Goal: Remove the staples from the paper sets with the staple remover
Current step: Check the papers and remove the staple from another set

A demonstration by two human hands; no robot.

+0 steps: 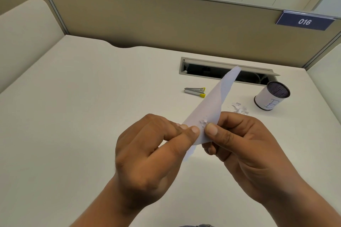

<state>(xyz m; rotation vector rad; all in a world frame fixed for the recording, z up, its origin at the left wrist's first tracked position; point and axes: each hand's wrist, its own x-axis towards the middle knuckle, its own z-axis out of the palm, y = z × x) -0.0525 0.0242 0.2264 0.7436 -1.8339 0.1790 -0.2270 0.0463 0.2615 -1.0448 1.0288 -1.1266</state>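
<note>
While hands (153, 153) (245, 145) pinch paper (212, 105), remover (195, 92) (untouched) rests.

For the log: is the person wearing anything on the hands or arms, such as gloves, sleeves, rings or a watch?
Nothing worn shows. The left hand and right hand are bare, without gloves or rings, and both forearms are bare to the frame's edge, with no sleeve, watch or bracelet.

left hand (147, 145) + right hand (245, 149) – pinch paper set (208, 108) | staple remover (195, 91) – on desk (92, 107)
</note>
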